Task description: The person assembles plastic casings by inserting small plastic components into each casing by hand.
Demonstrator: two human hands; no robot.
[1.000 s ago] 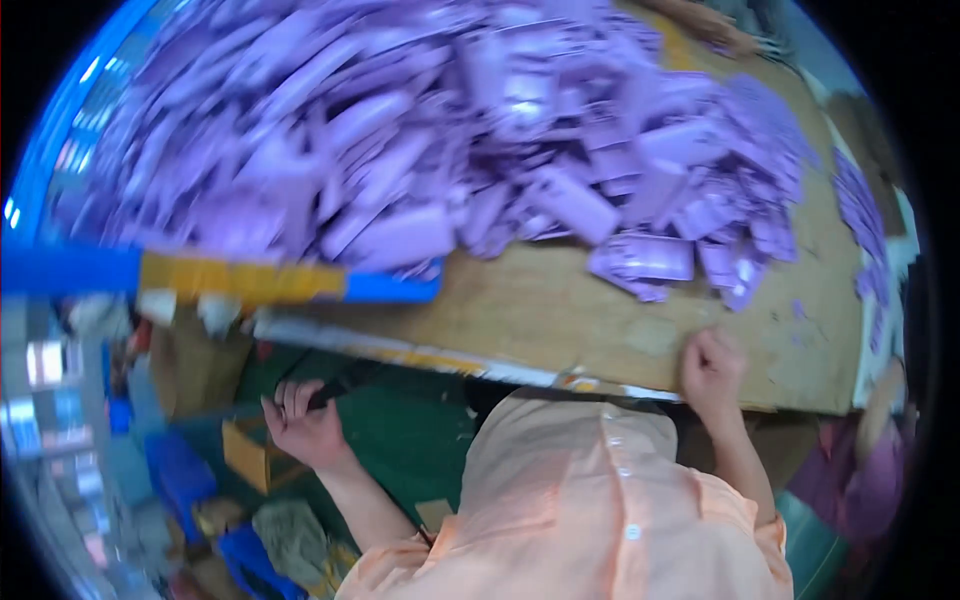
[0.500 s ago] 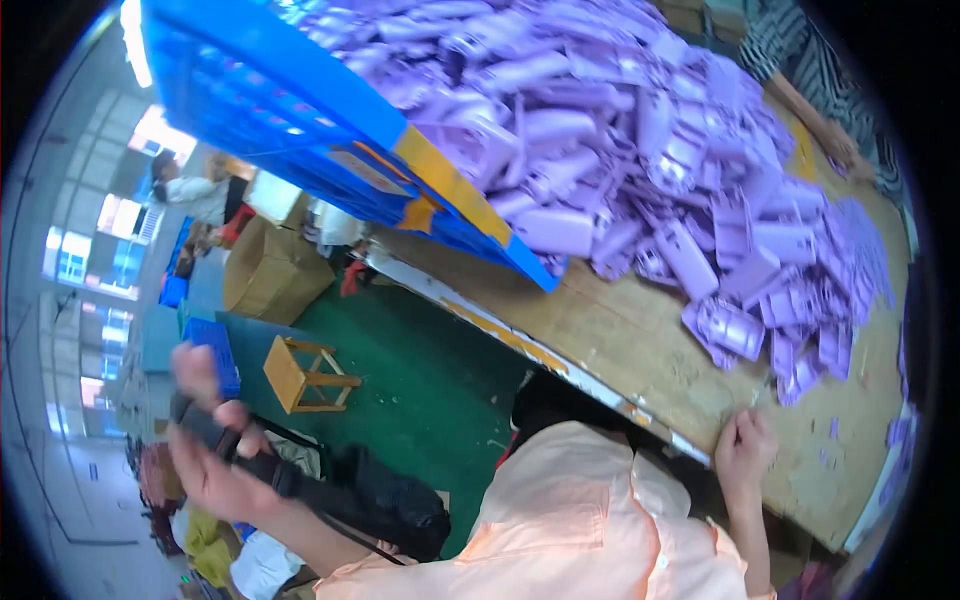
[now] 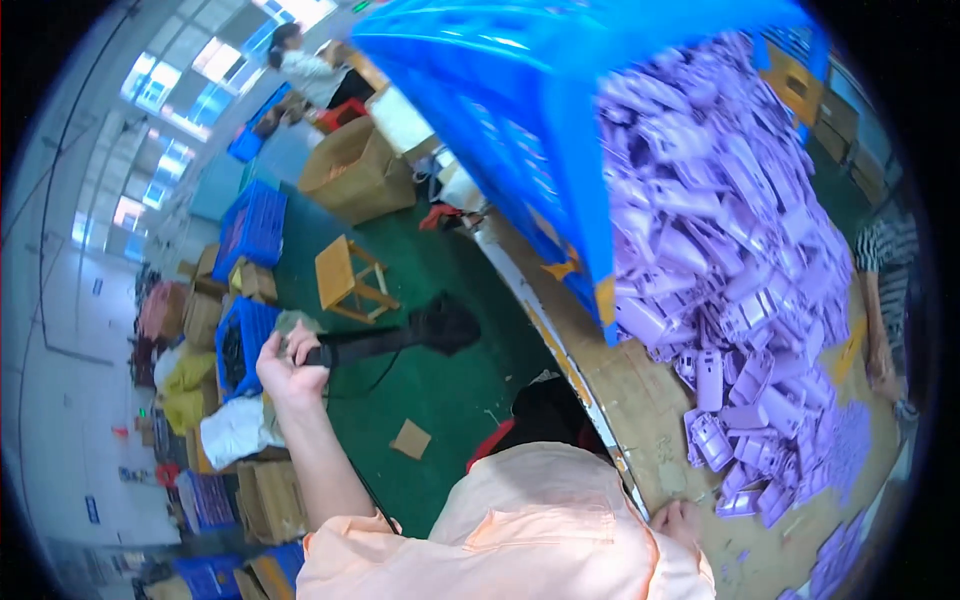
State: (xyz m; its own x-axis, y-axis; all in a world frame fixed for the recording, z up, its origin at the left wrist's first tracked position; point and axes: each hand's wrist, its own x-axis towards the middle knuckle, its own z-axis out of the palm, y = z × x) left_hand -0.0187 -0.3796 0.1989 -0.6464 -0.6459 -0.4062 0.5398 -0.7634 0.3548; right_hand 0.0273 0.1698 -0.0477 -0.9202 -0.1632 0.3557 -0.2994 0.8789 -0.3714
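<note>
Raised at the left, my left hand [image 3: 290, 362] has its fingers curled round the end of a black strap [image 3: 365, 345]. The strap stretches out to the right over the floor, with a dark bundled end [image 3: 446, 324], and a thin black cord hangs by it. What the bundle is, I cannot make out. My right hand [image 3: 680, 522] rests closed on the table's near edge, and no object shows in it. Beyond it lies a large heap of glossy purple plastic shell parts [image 3: 720, 240], spilling from a tilted blue crate [image 3: 520, 110].
The brown tabletop [image 3: 655, 425] has a worn pale edge. A small wooden stool [image 3: 350, 280] stands on the green floor, near a cardboard box [image 3: 360, 170] and blue crates [image 3: 252, 230]. A person in a striped sleeve [image 3: 885, 245] is at the far right; another person [image 3: 315, 75] sits farther back.
The view has swung left, so the table and heap sit farther right. The black strap, bunched near my left hand before, now stretches out from it. My right hand stays at the table edge.
</note>
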